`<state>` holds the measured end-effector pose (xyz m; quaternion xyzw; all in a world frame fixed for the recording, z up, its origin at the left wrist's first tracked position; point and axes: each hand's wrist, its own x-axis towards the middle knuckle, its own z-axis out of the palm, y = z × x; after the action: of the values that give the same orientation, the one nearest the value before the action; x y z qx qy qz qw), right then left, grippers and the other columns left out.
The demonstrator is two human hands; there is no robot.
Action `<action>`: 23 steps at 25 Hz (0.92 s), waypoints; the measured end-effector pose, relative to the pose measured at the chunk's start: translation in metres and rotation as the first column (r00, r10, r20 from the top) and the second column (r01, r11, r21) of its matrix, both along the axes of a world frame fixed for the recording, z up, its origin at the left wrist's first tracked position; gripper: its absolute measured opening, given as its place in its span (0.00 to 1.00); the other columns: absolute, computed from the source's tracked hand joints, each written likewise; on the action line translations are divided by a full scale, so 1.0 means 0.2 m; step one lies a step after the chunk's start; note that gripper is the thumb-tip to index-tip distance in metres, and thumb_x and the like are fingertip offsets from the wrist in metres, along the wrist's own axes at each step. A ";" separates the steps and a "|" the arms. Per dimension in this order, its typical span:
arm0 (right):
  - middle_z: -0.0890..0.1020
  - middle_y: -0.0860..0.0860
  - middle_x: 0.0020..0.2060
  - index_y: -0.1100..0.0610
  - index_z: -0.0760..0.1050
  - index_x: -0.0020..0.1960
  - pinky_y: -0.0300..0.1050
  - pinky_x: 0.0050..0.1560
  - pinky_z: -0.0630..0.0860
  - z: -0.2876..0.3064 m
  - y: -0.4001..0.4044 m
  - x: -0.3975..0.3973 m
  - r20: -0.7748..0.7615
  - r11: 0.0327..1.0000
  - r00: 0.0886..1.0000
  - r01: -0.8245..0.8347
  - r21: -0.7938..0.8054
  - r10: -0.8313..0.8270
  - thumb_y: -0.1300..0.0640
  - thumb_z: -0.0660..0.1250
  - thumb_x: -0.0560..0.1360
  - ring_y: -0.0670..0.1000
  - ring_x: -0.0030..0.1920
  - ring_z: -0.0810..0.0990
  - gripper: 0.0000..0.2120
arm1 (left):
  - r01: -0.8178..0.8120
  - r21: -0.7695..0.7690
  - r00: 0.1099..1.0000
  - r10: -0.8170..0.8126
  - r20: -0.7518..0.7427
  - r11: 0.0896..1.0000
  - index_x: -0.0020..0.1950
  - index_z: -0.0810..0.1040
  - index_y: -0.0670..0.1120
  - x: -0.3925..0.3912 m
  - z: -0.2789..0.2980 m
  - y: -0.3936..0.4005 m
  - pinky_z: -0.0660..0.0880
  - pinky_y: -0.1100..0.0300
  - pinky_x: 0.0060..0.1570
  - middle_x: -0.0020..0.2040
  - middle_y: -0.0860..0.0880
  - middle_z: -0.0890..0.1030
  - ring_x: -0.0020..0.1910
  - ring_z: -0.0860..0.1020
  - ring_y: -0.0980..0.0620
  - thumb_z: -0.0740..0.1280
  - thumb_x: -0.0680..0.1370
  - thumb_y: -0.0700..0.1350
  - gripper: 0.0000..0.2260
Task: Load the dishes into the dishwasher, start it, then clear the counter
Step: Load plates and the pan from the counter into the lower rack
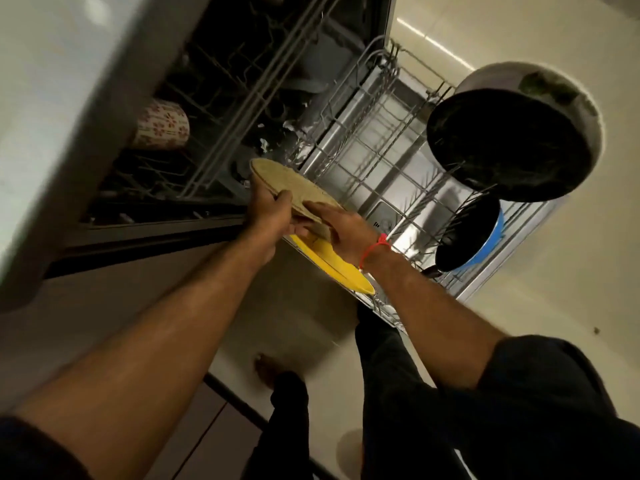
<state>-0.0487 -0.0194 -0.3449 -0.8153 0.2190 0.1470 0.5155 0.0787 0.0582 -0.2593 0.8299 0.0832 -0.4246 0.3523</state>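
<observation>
Both hands hold a round, beige speckled plate over the near edge of the pulled-out lower wire rack of the open dishwasher. The left hand grips the plate's rim, thumb on the upper face and fingers curled beneath. The right hand lies flatter, fingers extended across the upper face of the plate near its lower edge; a red thread band circles the right wrist. The plate is tilted, its far edge pointing into the machine.

Directly beneath the hands, a round yellow plate stands on edge in the front row of the lower rack. At the far side of the same rack, a large black-lined pan with a grey outer wall stands tilted, and just below it sits a smaller black-lined pan with a blue outer wall.

In the upper rack, a white mug with a red flower pattern lies on its side beneath the grey countertop edge.
</observation>
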 end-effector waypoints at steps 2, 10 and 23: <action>0.64 0.53 0.77 0.44 0.57 0.79 0.57 0.72 0.67 -0.17 -0.02 0.04 -0.053 1.000 0.999 -0.011 0.026 0.012 0.52 0.65 0.80 0.57 0.75 0.65 0.31 | 0.012 0.037 1.000 -0.012 -0.006 0.999 0.82 0.42 0.60 0.04 -0.16 -0.05 0.80 0.59 0.30 0.74 0.40 0.70 0.35 0.86 0.46 0.58 0.85 0.41 0.33; 0.58 0.52 0.79 0.43 0.50 0.80 0.54 0.72 0.67 -0.36 0.03 0.01 -0.179 1.000 0.984 -0.002 0.009 0.003 0.70 0.59 0.76 0.59 0.76 0.62 0.40 | 0.117 0.157 0.993 -0.114 -0.029 0.981 0.82 0.41 0.60 0.06 -0.43 -0.13 0.79 0.57 0.25 0.75 0.37 0.69 0.33 0.86 0.43 0.58 0.85 0.40 0.34; 0.65 0.52 0.76 0.48 0.56 0.80 0.50 0.70 0.68 -0.41 -0.03 0.11 -0.127 0.998 0.990 -0.061 -0.008 0.060 0.57 0.64 0.80 0.57 0.73 0.68 0.31 | -0.008 0.085 0.999 0.005 0.035 0.996 0.81 0.58 0.54 0.05 -0.52 -0.08 0.81 0.61 0.30 0.75 0.44 0.70 0.58 0.81 0.41 0.59 0.84 0.36 0.28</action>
<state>-0.0262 -0.0247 -0.4275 -0.8137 0.2274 0.2128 0.4908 0.0888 0.0413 -0.3628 0.8512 0.0976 -0.4050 0.3192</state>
